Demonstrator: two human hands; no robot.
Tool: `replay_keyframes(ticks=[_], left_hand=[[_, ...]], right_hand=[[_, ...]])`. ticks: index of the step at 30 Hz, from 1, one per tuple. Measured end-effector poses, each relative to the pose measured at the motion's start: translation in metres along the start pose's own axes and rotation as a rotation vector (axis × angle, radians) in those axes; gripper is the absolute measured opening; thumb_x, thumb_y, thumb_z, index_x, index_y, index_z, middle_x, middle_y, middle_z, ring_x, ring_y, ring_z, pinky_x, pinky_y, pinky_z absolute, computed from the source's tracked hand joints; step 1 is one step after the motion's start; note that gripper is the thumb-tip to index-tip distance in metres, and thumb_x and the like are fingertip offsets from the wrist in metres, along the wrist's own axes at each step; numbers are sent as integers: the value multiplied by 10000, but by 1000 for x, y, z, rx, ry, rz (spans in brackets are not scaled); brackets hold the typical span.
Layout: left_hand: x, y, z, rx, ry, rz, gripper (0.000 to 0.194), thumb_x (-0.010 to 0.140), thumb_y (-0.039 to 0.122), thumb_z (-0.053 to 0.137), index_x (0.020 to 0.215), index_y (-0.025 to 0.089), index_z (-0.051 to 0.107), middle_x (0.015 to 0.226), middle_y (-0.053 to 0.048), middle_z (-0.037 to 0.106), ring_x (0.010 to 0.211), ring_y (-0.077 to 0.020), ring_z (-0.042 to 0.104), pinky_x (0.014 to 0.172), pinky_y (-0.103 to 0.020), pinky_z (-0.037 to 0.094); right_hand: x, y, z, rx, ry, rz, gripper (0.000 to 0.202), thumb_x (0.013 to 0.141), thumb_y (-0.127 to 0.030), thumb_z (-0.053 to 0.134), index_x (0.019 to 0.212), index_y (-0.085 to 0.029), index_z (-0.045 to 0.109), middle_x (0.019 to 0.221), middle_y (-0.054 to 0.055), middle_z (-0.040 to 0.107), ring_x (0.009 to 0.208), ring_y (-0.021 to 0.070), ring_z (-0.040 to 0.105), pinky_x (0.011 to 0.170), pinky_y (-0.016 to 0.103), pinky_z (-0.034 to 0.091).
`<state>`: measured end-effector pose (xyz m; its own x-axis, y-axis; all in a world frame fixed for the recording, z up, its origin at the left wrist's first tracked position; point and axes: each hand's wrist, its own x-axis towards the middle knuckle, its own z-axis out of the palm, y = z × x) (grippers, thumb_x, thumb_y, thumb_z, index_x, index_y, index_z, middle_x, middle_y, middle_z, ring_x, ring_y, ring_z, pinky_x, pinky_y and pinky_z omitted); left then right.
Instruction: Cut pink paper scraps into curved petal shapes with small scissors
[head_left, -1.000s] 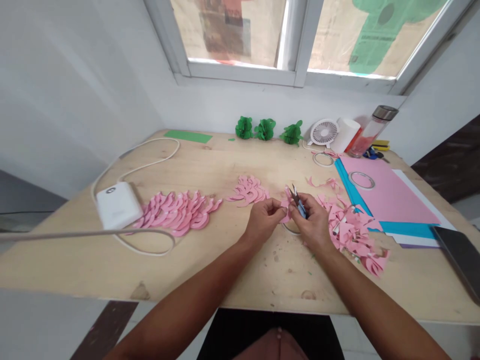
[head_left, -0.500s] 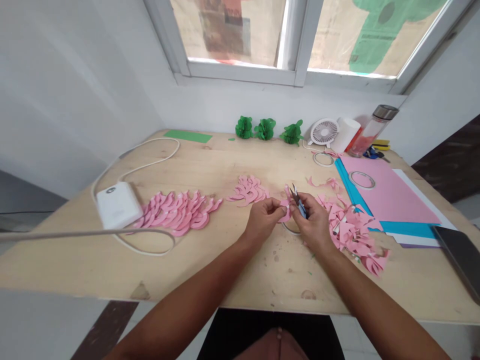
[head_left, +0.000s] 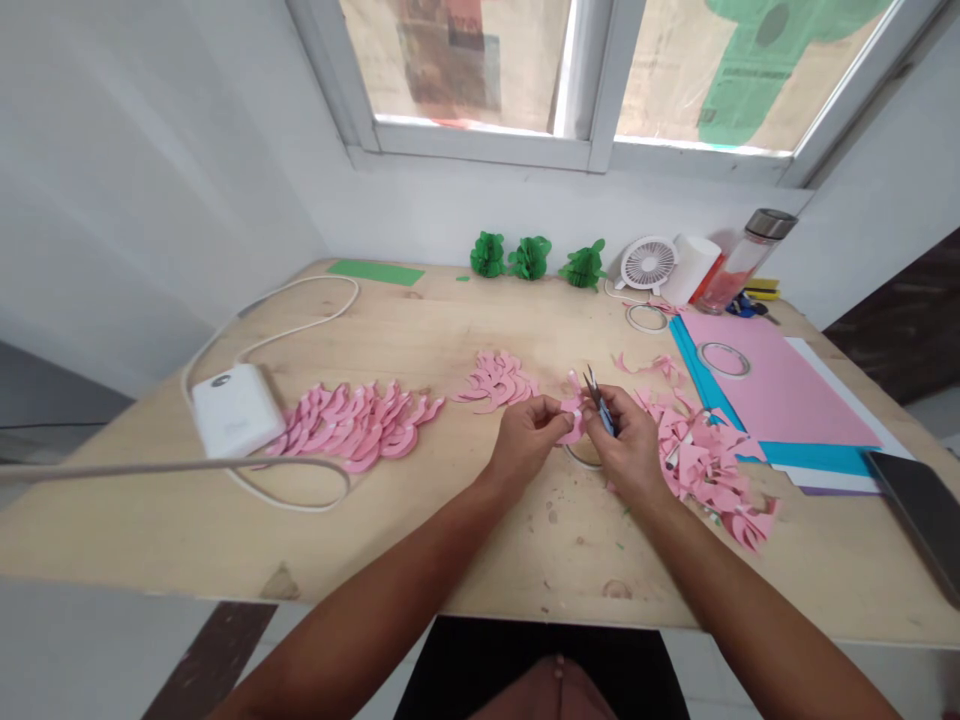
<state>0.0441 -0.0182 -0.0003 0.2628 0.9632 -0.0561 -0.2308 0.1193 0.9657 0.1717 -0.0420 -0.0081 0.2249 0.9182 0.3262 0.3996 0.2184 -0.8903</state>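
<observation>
Between my hands is a small pink paper piece [head_left: 572, 428], its curved tip pointing up. My left hand [head_left: 529, 435] pinches it from the left side. In my right hand [head_left: 628, 440] is a pair of small scissors [head_left: 601, 400], blades pointing up and away, just right of the paper; the thumb of this hand is close to the paper's edge. Under the hands a ring [head_left: 582, 458] shows in part on the table. Curved pink cutouts [head_left: 499, 382] lie in a small pile beyond my left hand, and a heap of pink scraps [head_left: 709, 455] lies beside my right.
A larger row of pink cutouts [head_left: 360, 422] lies left, by a white power bank [head_left: 236, 410] with a looped cable. Green paper figures [head_left: 531, 258], a small fan [head_left: 649, 264] and a bottle [head_left: 746, 262] stand at the back. Coloured sheets [head_left: 787, 385] and a phone [head_left: 919, 515] lie right.
The scissor blades have shifted slightly to the right, away from the paper's upright tip. A pink bit now shows under my right wrist. Both hands keep nearly the same place.
</observation>
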Motion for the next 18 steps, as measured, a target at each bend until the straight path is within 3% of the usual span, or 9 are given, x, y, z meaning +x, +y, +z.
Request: replay_keyframes(ticks=[18], left_hand=[[1,-4,-1,51,6,58,137,645,256,655,657,141,580,571,22,559,533,-84,497,502,-200,400]], right_hand=[[-1,-1,-1,-18,-7,-24,260,741,-237,560,991,-181,604,771,5,626,617,128,546,557,228,423]])
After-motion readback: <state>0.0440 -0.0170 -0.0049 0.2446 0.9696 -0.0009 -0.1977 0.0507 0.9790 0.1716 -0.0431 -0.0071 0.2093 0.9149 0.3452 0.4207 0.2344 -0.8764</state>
